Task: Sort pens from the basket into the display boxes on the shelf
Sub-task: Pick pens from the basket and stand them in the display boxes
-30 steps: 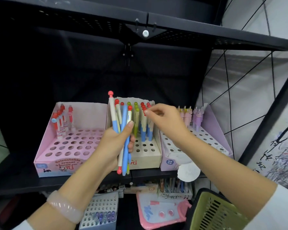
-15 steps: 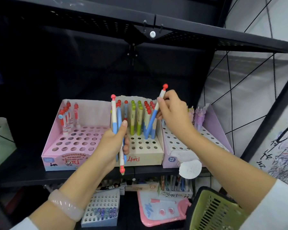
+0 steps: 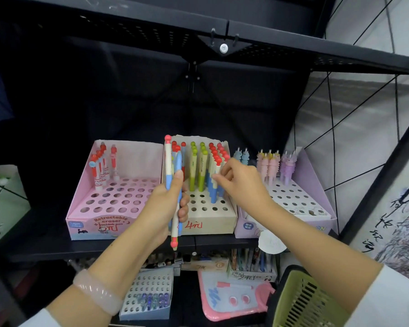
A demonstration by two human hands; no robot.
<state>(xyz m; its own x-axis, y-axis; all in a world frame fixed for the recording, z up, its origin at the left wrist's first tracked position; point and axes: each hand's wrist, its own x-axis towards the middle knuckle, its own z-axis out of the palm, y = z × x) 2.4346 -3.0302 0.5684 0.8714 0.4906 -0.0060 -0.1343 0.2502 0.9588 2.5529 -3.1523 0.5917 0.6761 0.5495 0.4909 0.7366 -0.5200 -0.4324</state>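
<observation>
Head view, frame centre: left hand grips two pens upright. Right hand pinches a blue pen standing in the beige box.

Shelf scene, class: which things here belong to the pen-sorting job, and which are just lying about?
Job:
left hand gripping pens
right hand at the middle box
pink box
purple box
green basket

Lying about:
pink board
bracelet

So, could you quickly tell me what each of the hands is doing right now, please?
Left hand: grips a bunch of pens, upright.
Right hand: fingers pinch a red-topped pen standing in the middle display box.
</observation>
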